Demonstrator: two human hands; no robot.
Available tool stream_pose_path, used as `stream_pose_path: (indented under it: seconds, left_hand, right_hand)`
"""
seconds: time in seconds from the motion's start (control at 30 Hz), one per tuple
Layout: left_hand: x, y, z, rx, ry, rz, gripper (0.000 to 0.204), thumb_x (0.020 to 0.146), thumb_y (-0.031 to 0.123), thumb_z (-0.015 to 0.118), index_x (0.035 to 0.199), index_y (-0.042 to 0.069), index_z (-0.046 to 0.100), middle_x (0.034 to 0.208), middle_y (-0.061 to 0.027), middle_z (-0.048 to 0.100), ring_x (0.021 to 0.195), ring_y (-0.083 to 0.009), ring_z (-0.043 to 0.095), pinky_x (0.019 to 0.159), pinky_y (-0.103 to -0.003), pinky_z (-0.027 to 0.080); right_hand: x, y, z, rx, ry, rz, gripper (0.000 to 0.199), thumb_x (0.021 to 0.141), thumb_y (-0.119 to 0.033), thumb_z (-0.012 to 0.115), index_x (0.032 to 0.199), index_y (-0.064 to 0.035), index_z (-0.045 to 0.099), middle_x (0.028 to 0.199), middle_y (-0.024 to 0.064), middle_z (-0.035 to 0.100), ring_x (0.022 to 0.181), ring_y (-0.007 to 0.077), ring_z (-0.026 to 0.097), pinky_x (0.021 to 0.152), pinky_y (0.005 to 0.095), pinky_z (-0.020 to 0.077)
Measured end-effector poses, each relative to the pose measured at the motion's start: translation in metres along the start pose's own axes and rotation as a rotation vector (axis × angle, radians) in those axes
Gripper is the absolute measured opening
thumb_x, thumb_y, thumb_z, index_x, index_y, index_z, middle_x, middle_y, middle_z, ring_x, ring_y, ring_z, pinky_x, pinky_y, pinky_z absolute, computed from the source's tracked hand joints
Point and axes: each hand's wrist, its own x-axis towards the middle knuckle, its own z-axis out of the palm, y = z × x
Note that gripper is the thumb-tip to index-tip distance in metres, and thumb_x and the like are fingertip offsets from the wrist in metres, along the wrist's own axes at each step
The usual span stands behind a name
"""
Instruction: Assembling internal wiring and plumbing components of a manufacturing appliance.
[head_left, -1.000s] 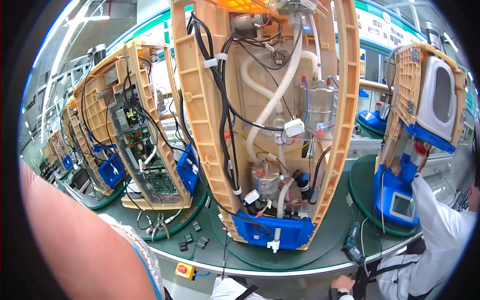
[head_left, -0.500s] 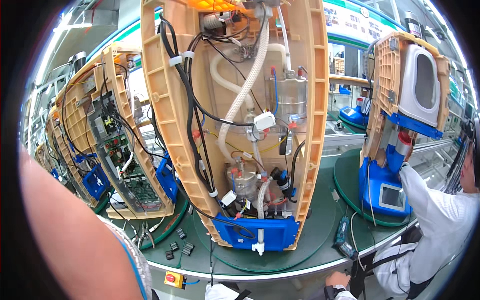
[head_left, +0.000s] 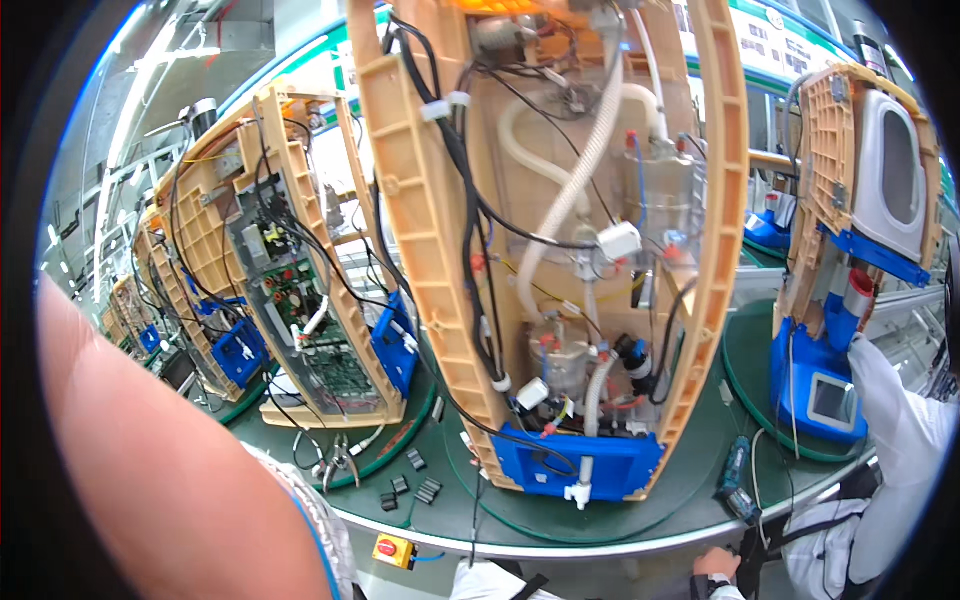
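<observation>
Bare skin of my left arm or hand (head_left: 150, 450) fills the lower left, very close, with a white textured edge and a blue line beside it. Its fingers are out of sight. At the lower edge, right of centre, my right hand (head_left: 715, 563) is low in front of the table, a dark band at its wrist. Its fingers look curled beside a black strap-like thing; whatever they hold is hidden. Ahead stands a tall open tan plastic housing (head_left: 722, 200) with a blue base panel (head_left: 520, 465). Inside are a ribbed white hose (head_left: 590, 150), black cables (head_left: 470, 230) and a clear cylinder (head_left: 665, 190).
A similar housing with a green circuit board (head_left: 330, 360) stands left. At right, a co-worker's sleeved arm (head_left: 890, 400) reaches to another unit with a blue base (head_left: 790, 390). Pliers (head_left: 341, 462), small black parts (head_left: 428, 490) and a teal power tool (head_left: 737, 480) lie on the green table (head_left: 420, 520).
The view has swung left, so the housings and table sit farther right in the picture. My left arm still covers the lower left; my right hand stays low by the table edge.
</observation>
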Motion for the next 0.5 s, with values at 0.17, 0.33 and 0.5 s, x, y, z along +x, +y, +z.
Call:
stream_pose_path:
  seconds: [0.17,0.33,0.5]
  left_hand:
    - [-0.010,-0.011,-0.019,0.032,-0.002,-0.019,0.064,0.094,0.048,0.055,0.140,0.004,0.046,0.149,-0.0228,0.038,0.140,-0.0368,0.035,0.117,-0.051,0.024]
    - [-0.012,-0.017,-0.041,0.051,0.024,-0.018,0.063,0.094,0.047,0.055,0.140,0.004,0.046,0.149,-0.0228,0.038,0.140,-0.0368,0.035,0.117,-0.051,0.024]
    - [-0.018,-0.014,-0.036,0.093,0.024,-0.021,0.063,0.094,0.046,0.055,0.140,0.004,0.046,0.149,-0.0228,0.038,0.140,-0.0368,0.035,0.117,-0.051,0.024]
  right_hand:
    - [-0.013,0.002,-0.026,0.026,-0.213,-0.072,0.035,0.085,-0.037,0.055,0.100,-0.0121,0.074,0.107,0.0127,0.070,0.105,0.0329,0.064,0.093,0.0507,0.0414]
    - [-0.031,0.012,-0.055,0.005,-0.328,-0.084,0.041,0.091,-0.042,0.051,0.111,-0.0126,0.073,0.121,0.0130,0.068,0.115,0.0337,0.061,0.098,0.0515,0.0410]
    - [-0.024,-0.004,-0.051,-0.048,-0.352,-0.095,0.040,0.089,-0.041,0.052,0.105,-0.0117,0.075,0.115,0.0140,0.070,0.114,0.0331,0.063,0.094,0.0482,0.0436]
